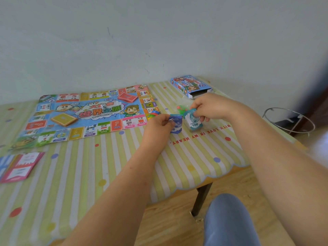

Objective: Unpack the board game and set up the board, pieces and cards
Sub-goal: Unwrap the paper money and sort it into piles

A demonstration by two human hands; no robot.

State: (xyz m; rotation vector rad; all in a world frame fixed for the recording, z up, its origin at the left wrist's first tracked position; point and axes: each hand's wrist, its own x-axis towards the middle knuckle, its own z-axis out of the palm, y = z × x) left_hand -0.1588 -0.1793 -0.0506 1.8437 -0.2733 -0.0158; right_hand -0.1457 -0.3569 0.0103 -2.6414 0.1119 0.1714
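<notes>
Two hands [158, 124] [208, 105] pinch two banknote bundles [177, 122] [194, 123].

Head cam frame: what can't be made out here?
Head view:
Blue note stack: left hand partly covers its value; count untellable.
Teal note stack in right hand: reads 100; count untellable.
Coloured pieces: behind the right hand, blurred; kind unclear.
Game box: open end dark; contents unseen.
Pink cards: cut by left edge, print blurred.
</notes>
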